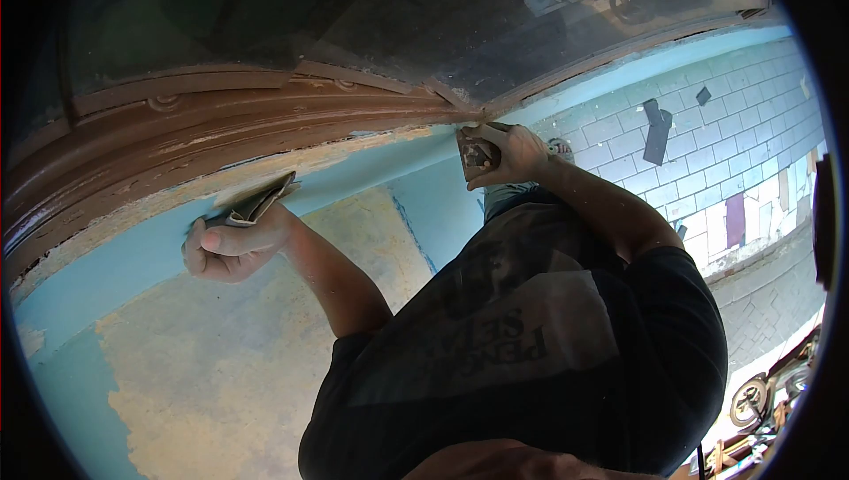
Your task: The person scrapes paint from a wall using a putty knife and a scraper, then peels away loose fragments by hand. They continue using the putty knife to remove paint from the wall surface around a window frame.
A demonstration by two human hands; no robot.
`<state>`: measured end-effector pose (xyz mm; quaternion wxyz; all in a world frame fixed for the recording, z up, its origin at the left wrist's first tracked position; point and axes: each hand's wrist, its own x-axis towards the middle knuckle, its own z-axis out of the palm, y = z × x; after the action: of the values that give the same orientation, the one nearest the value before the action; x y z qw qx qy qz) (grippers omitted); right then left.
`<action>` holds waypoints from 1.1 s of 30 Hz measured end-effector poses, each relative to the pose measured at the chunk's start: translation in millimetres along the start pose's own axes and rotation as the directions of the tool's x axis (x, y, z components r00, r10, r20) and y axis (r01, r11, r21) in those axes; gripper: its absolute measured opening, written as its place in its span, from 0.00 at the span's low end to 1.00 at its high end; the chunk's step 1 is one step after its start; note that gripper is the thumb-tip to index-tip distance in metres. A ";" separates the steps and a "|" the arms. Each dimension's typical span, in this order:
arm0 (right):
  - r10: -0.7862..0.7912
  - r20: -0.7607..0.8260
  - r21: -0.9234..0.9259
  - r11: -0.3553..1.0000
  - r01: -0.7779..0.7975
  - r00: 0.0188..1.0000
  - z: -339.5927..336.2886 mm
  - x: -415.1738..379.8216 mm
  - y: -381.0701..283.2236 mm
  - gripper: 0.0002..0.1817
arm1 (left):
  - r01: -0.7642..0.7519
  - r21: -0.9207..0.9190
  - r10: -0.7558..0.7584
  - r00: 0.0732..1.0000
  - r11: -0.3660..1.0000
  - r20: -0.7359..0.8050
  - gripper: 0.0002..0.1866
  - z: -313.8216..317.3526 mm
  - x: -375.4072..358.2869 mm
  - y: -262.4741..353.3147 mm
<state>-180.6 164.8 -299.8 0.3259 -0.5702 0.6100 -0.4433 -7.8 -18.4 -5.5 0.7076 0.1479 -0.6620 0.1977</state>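
Note:
My left hand (234, 246) is closed around a folded sheet of sandpaper (261, 201), its dark, creased edges sticking out above the thumb. That hand rests by the pale blue sill (345, 181), just below the brown window frame. Farther right, my right hand (513, 155) grips a brown, worn-looking piece of sandpaper (478, 157) at the sill's corner. The thumb and fingers spread along its edges, and its upper end comes right up to the frame. Along the brown wooden frame (221, 118), paint is chipped and a bare strip shows beneath it.
Dark window glass (354, 20) fills the upper view. Below the sill is a blue wall with a large bare patch (239, 347). Grey paving (707, 126) lies on the right, with dark scraps (656, 131) on it. A wheel (750, 400) shows at lower right.

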 end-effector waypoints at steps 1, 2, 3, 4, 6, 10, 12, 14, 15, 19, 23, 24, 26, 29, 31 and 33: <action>-0.072 -0.040 -0.057 0.996 0.070 0.997 0.4 -1.2 -2.2 0.55 | 0.001 -0.006 -0.001 1.000 1.000 -0.001 0.19 0.5 0.3 0.5; -0.072 -0.035 -0.054 0.996 0.070 0.997 1.7 -1.5 0.0 0.55 | 0.000 -0.009 0.000 1.000 1.000 -0.003 0.19 -0.4 1.0 0.7; -0.003 0.022 -0.047 0.999 0.004 1.000 2.2 0.4 4.1 0.55 | -0.002 -0.005 0.002 1.000 1.000 -0.003 0.19 -1.3 1.1 1.0; 0.063 0.077 -0.046 0.997 -0.059 0.995 2.5 3.2 6.6 0.55 | 0.006 -0.012 -0.006 1.000 1.000 0.008 0.19 -1.6 0.8 1.7; -0.010 0.000 -0.082 0.997 0.010 1.000 5.9 3.1 2.8 0.55 | 0.013 -0.019 -0.012 1.000 1.000 0.009 0.19 0.0 2.1 1.9; 0.136 0.122 -0.057 0.990 -0.130 0.983 -4.2 7.8 -5.1 0.54 | 0.009 -0.005 -0.008 1.000 1.000 0.008 0.19 -3.0 0.5 2.0; 0.082 0.081 -0.008 0.997 -0.081 0.993 -2.5 6.1 -1.4 0.55 | 0.004 -0.015 -0.003 1.000 1.000 0.003 0.19 -2.1 2.4 1.5; 0.018 0.035 0.029 0.999 -0.019 0.999 -1.9 9.8 4.5 0.56 | 0.014 -0.025 -0.014 1.000 1.000 0.008 0.19 0.3 2.0 4.0; -0.008 0.004 -0.005 1.000 0.008 1.000 1.6 7.9 4.7 0.56 | 0.013 -0.024 -0.013 1.000 1.000 0.007 0.19 1.0 2.1 3.5; 0.047 0.075 -0.037 0.998 -0.044 0.996 0.1 8.0 9.1 0.55 | 0.023 -0.015 -0.023 1.000 1.000 0.002 0.19 -1.0 -0.2 3.3; -0.077 -0.054 -0.061 0.995 0.073 0.996 3.7 6.7 1.7 0.55 | 0.026 -0.032 -0.027 1.000 0.999 -0.010 0.18 1.7 0.9 4.2; -0.049 -0.020 -0.018 0.999 0.048 0.999 0.8 6.9 -0.3 0.55 | 0.030 -0.029 -0.030 1.000 0.999 -0.005 0.18 1.5 0.0 2.9; -0.014 0.022 0.034 0.999 0.013 1.000 3.2 1.7 -3.0 0.55 | -0.002 -0.003 0.002 1.000 1.000 -0.005 0.18 -1.7 1.8 -0.4; -0.036 -0.028 -0.021 0.999 0.035 0.999 -3.1 11.8 -3.2 0.55 | 0.004 -0.006 -0.005 1.000 1.000 -0.009 0.18 1.8 2.1 4.6; -0.079 -0.092 -0.010 0.997 0.078 0.993 1.6 5.1 -10.8 0.54 | 0.016 0.005 -0.016 1.000 1.000 -0.016 0.18 2.8 1.7 4.2; 0.045 0.030 -0.015 0.999 -0.045 0.999 -1.0 6.7 -2.5 0.54 | 0.034 0.013 -0.034 0.999 0.999 -0.015 0.19 -0.9 0.6 3.9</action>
<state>-181.4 158.5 -296.4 0.3407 -0.5652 0.6211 -0.4228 -8.8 -14.5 -5.2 0.7149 0.1621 -0.6527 0.1910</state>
